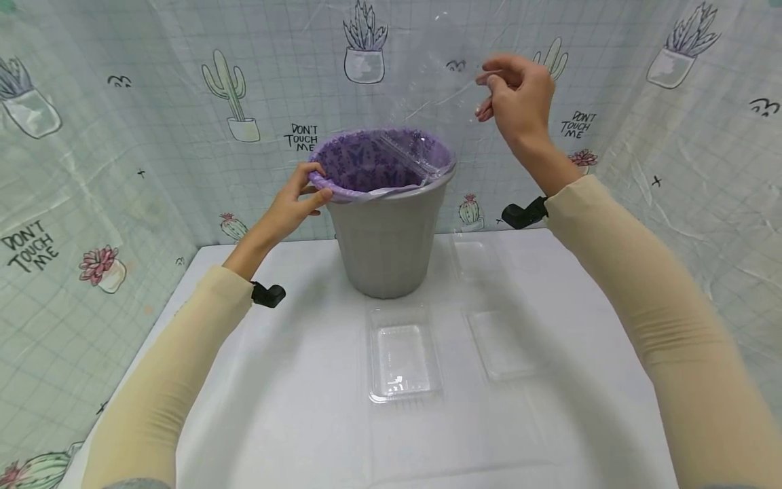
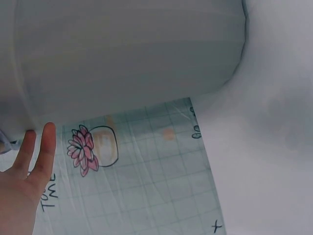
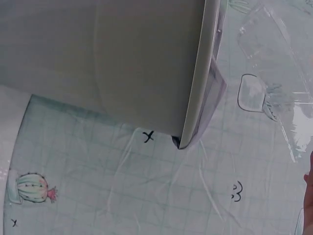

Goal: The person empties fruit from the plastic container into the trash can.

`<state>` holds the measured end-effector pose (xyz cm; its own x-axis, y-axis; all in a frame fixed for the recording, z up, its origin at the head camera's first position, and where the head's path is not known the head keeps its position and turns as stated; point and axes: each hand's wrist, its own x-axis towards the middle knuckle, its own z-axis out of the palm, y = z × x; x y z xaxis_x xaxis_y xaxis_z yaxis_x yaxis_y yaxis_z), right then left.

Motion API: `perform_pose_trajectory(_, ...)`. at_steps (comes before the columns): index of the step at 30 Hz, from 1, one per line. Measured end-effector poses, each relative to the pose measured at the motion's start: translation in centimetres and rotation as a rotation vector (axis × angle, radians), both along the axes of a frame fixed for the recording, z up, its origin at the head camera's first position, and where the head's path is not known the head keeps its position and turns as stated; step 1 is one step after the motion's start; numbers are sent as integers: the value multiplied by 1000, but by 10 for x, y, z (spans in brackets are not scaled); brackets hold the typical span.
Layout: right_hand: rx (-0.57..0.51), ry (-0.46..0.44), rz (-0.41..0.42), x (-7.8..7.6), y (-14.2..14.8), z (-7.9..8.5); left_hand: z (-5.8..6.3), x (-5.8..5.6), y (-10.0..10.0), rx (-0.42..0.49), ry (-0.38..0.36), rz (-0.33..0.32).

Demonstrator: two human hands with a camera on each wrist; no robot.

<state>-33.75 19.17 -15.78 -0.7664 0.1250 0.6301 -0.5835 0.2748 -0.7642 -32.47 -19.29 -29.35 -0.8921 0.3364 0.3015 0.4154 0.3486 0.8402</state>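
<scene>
A grey trash bin (image 1: 387, 244) stands upright at the back of the table, lined with a purple patterned bag (image 1: 342, 159) folded over its rim. My left hand (image 1: 299, 193) grips the rim on the left, fingers over the edge and thumb in front; in the left wrist view two fingers touch the bin's side. Above and right of the bin, my right hand (image 1: 519, 95) pinches the edge of a clear plastic container (image 3: 274, 44), whose see-through outline is hard to make out over the bin. Clear ridged plastic (image 1: 409, 155) shows across the bin's mouth.
A clear plastic container (image 1: 403, 360) lies in front of the bin. Two more faint clear pieces are to its right, a nearer container (image 1: 507, 346) and a farther container (image 1: 473, 261). A patterned curtain (image 1: 165, 176) surrounds the white table (image 1: 293, 407).
</scene>
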Motion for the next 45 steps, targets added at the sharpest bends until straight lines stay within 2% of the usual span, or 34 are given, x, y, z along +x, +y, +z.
perform_pose_trajectory(11, 47, -48, 79, 9, 26, -13, 0, -1, 0, 3, -2, -3)
perform_pose_trajectory(21, 214, -174, 196, 21, 60, -37, 0, -1, 1, -8, -3, 6)
perform_pose_trajectory(29, 361, -346, 184, 37, 105, -69, 0, -1, 1, -9, 4, 8)
perform_pose_trajectory(37, 550, -510, 134, 45, 166, -115, 0, -1, 0, -8, -4, 14)
perform_pose_trajectory(45, 668, -642, 158, 53, 218, -156, 0, -2, 2, -13, 11, 7)
